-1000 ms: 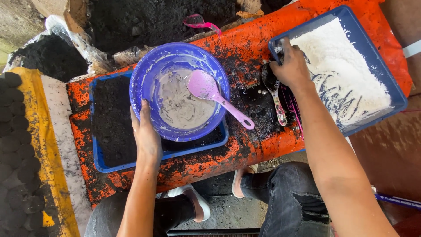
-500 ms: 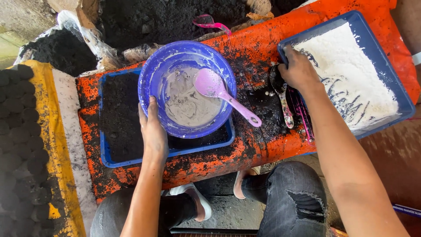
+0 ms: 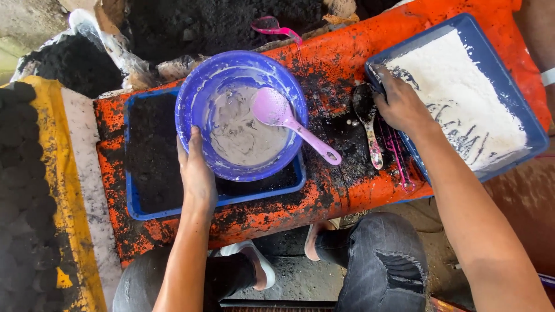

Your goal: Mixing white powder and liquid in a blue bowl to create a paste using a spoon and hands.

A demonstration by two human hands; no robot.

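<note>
— Quick: where are the hands?

— My left hand [image 3: 198, 176] is clamped on the near rim of the round blue plastic bowl [image 3: 196, 98], thumb inside, fingers under. The bowl sits on the blue rectangular tray of black powder [image 3: 151, 156], in the middle of the orange-painted bench [image 3: 347, 190].

— Right?

— My right hand [image 3: 402, 107] is curled at the near-left corner of the blue tray of white powder [image 3: 532, 130], fingers bent over the rim. Whether it actually pinches anything, can't tell; the fingertips are hidden.

— Spoons?

— The pink plastic spoon [image 3: 289, 121] rests in the bowl's grey paste, scoop at centre, handle running out over the bowl's right rim toward me and to the right. The dirty dark-headed spoon [image 3: 368, 124] lies on the bench just left of my right hand, long axis running away from me to near, head far.

— Nearer hand?

— Right for both spoons, I'd say. The left is busy.

— Room?

— Bare bench between bowl and white tray; the bench's edge is close below both.
</note>
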